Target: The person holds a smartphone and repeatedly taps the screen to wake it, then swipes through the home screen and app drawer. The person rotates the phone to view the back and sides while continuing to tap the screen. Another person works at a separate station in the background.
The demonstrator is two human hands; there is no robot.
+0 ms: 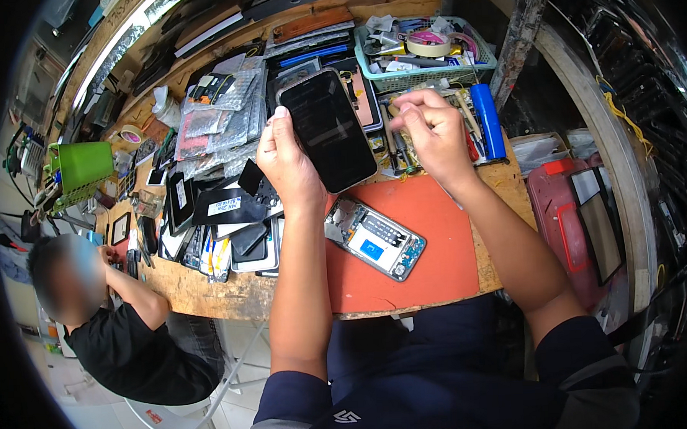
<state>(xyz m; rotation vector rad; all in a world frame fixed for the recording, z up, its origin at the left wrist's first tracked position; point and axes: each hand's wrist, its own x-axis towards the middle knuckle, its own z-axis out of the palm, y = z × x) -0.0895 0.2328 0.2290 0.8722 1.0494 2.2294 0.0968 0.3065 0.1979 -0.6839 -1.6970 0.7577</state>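
My left hand (289, 159) is closed around the left edge of a black smartphone (328, 131), held up above the bench with its dark glass facing me. To the right of it my right hand (432, 130) is raised with its fingers curled and the fingertips close together; whether anything small sits between them I cannot make out. Below both hands an opened phone (379, 240) lies on an orange-red mat (444, 233). Its battery with a blue label and its circuit board are exposed.
Left of the mat are piled phones and screens (236, 211) and bubble-wrap packets (220, 120). A teal basket (429, 76) with tape rolls stands at the back, near a blue cylinder (488, 120) and hand tools. A seated person (126, 331) works at the left; a red case (562, 220) stands at the right.
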